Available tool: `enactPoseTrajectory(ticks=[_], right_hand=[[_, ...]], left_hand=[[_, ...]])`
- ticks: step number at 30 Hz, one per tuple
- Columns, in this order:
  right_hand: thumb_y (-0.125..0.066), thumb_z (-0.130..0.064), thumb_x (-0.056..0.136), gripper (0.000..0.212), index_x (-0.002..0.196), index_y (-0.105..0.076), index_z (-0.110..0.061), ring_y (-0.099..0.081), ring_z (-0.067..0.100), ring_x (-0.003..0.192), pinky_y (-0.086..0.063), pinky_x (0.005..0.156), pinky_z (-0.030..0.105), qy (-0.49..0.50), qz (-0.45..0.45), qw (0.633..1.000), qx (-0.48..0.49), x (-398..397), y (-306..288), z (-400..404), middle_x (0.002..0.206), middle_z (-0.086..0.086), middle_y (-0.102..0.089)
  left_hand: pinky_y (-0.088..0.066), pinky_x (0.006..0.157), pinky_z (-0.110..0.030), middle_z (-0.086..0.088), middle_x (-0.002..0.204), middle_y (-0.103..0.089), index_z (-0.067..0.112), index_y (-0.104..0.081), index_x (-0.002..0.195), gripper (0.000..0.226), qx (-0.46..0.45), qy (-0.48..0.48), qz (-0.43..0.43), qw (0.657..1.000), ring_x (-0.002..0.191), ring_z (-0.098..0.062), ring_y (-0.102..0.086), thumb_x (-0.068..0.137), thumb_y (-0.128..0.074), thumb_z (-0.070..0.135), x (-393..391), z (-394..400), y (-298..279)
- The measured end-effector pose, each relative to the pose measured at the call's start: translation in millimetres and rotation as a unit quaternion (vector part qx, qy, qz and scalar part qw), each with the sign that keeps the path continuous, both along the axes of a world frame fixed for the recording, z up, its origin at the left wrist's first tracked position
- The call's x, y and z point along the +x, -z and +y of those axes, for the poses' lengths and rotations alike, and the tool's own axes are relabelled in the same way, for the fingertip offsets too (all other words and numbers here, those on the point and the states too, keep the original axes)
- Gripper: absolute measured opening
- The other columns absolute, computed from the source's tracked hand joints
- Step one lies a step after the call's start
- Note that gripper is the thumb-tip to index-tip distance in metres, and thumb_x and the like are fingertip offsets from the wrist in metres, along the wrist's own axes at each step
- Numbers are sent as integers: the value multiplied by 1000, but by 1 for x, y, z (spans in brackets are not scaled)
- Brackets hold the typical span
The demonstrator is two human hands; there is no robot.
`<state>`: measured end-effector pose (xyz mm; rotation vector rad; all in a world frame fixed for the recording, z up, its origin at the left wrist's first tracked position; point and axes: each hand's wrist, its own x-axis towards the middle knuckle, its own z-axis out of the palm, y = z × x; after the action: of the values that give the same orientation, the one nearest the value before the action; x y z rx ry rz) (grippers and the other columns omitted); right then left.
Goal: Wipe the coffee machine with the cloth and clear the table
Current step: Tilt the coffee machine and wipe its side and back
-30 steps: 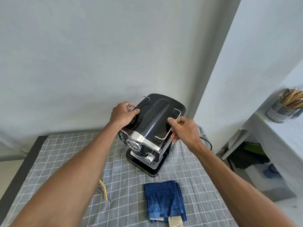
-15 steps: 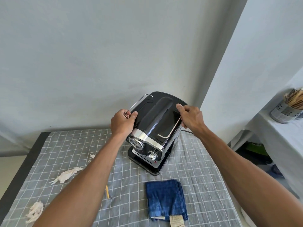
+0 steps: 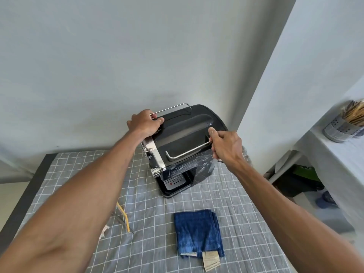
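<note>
A black and chrome coffee machine (image 3: pixel 183 138) stands at the back of the table, its front turned to the left. My left hand (image 3: pixel 144 123) grips the wire rail on its top left side. On the top right side, my right hand (image 3: pixel 226 144) grips the other wire rail. A folded blue cloth (image 3: pixel 199 231) with a tan label lies flat on the checked tablecloth in front of the machine, touched by neither hand.
A grey checked tablecloth (image 3: pixel 226 203) covers the table. A yellow stick (image 3: pixel 123 215) and a scrap of white paper (image 3: pixel 104 231) lie left of the cloth, partly under my left arm. A metal holder of sticks (image 3: pixel 342 127) stands on a white side table at right. Walls close behind.
The coffee machine has turned so its front faces more to the left. Both hands stay on its top rails. My left arm now hides the paper scraps seen earlier.
</note>
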<state>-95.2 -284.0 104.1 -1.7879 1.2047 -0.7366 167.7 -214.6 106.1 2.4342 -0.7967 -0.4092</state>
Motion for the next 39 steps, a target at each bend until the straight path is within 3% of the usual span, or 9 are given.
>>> enactPoseTrajectory(ticks=[8, 12, 18, 20, 23, 26, 29, 33, 39], right_hand=[[-56, -39, 104, 51, 70, -71, -4, -59, 12, 37, -56, 52, 20, -19, -19, 1000, -7, -12, 7, 1, 49, 3, -63], [-57, -44, 103, 51, 69, -70, -9, -62, 16, 39, -59, 53, 29, -78, -20, 997, -14, -21, 5, -8, 51, 4, -67], [-45, -50, 106, 71, 57, -57, 0, -50, 26, 36, -45, 38, 38, -65, -61, 992, -87, -39, 52, 9, 47, 16, -57], [-41, -55, 106, 73, 54, -51, -4, -49, 31, 37, -39, 35, 40, -90, -12, 991, -97, -46, 85, 20, 46, 16, -54], [-49, -51, 104, 48, 67, -56, -21, -51, 12, 47, -46, 45, 28, -185, 153, 967, -84, -58, 130, 38, 57, -5, -57], [-61, -46, 98, 26, 112, -66, -25, -62, 13, 99, -55, 90, 32, -284, 247, 926, -38, -76, 174, 59, 107, -4, -65], [-63, -55, 94, 62, 149, -44, -32, -40, 23, 138, -38, 117, 41, -328, 332, 884, 11, -90, 200, 77, 149, 0, -43], [-67, -55, 92, 71, 152, -38, -31, -40, 27, 136, -41, 115, 44, -306, 398, 865, 3, -90, 214, 95, 146, 2, -41], [-74, -54, 87, 58, 135, -61, -26, -50, 27, 123, -48, 105, 42, -240, 421, 874, 37, -89, 215, 98, 129, 6, -52]], left_hand=[[-36, 87, -35, -3, 115, -65, 37, -61, 96, 29, 13, 3, 9, 1000, 125, -27, -46, 83, -63, 63, -8, -11, 6], [-37, 103, -44, -6, 127, -61, 28, -61, 118, 45, 39, 34, -94, 994, 129, -32, -44, 90, -58, 62, -21, -4, 2], [-37, 104, -44, -4, 132, -53, 33, -62, 131, 57, -5, 155, -271, 950, 124, -29, -46, 91, -50, 72, -50, 7, -1], [-37, 107, -45, -2, 134, -55, 36, -64, 131, 57, 2, 215, -253, 943, 126, -28, -47, 92, -46, 75, -57, 9, 1], [-36, 111, -47, 1, 145, -52, 37, -57, 143, 66, 14, 261, -206, 943, 138, -27, -42, 92, -46, 77, -63, 12, 7], [-35, 112, -49, 5, 156, -46, 39, -48, 151, 72, 21, 274, -194, 942, 145, -24, -36, 90, -44, 79, -62, 15, 4], [-32, 114, -53, 8, 163, -38, 42, -41, 154, 75, 41, 279, -186, 941, 150, -22, -31, 91, -41, 81, -62, 16, 1], [-31, 115, -54, 8, 165, -34, 43, -38, 156, 74, 40, 281, -182, 942, 152, -22, -29, 92, -40, 81, -63, 18, 0], [-33, 115, -52, 6, 163, -38, 40, -40, 155, 75, 34, 288, -189, 938, 150, -24, -33, 92, -40, 80, -62, 17, 1]])
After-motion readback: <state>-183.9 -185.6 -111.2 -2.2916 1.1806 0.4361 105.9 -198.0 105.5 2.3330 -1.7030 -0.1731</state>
